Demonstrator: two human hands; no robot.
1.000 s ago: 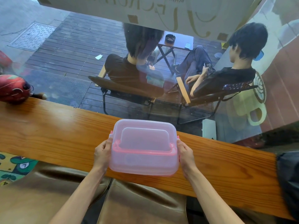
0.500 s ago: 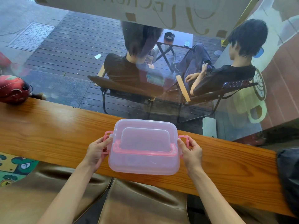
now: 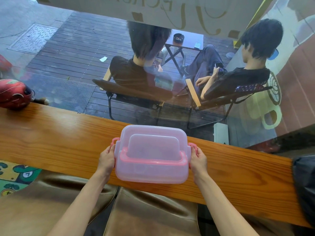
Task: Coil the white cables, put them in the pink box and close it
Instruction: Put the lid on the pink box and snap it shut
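Between the two hands, a translucent pink box (image 3: 151, 165) sits on a long wooden tabletop (image 3: 56, 142), its near edge reaching the tabletop's near edge. Its lid (image 3: 150, 142) is on, with a raised rectangular panel in the middle and a brighter pink carry handle (image 3: 153, 161) folded flat along the side nearest the person. No white cables can be made out through the cloudy plastic.

At the box's left end, the left hand (image 3: 107, 158) rests with fingers curled around a pink side latch (image 3: 114, 142), which stands flipped outward. At the right end, the right hand (image 3: 197, 159) does the same, its fingers wrapped around the matching latch (image 3: 193, 148), also swung away from the wall of the box. Both hands are partly closed on these latches; bare forearms run back toward the viewer.

Below the hands are brown leather seat cushions (image 3: 150, 213). Far left of the left hand, a red rounded object (image 3: 13, 93) lies on the tabletop. Lower left, a patterned mat (image 3: 15, 178) shows a figure 7 in a circle.

Beyond the hands, a window (image 3: 71, 62) looks onto dark decking, where two people in black tops sit in folding chairs with their backs turned. Across the top of the glass runs large gold lettering (image 3: 179, 12), seen in reverse and cut off, so it cannot be read. Right of the right hand, a pale yellow mug decal (image 3: 260, 113) is on the glass.
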